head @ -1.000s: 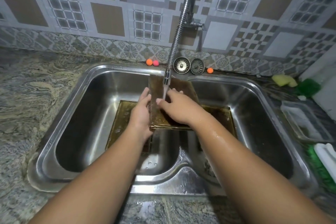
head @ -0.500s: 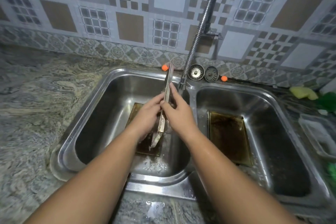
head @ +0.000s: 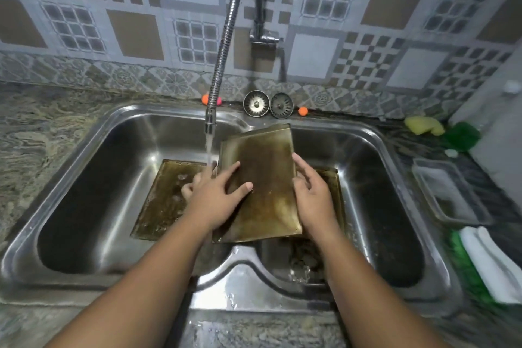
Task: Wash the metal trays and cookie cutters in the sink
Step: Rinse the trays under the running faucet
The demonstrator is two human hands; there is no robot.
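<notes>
I hold a stained brown metal tray (head: 262, 178) tilted up over the divider of the double steel sink (head: 234, 271), its flat face toward me. My left hand (head: 214, 198) grips its left edge, thumb on the face, fingers behind. My right hand (head: 312, 198) clasps the right edge. Water from the flexible tap (head: 209, 121) falls just left of the tray onto my left fingers. A second dirty tray (head: 166, 200) lies in the left basin. A third tray (head: 337, 181) lies in the right basin, mostly hidden. A small blurred metal piece (head: 300, 271) sits low in the right basin.
Two drain strainers (head: 256, 103) and small orange balls (head: 302, 111) sit on the back ledge. On the right counter are a yellow sponge (head: 423, 125), a green scrubber (head: 461, 135), a clear plastic container (head: 449, 192) and a white cloth (head: 497, 263). Marble counter lies to the left.
The tray was held edge-on under the tap over the left basin. It has turned face-up toward me and shifted right over the divider, with my right hand now on its right edge.
</notes>
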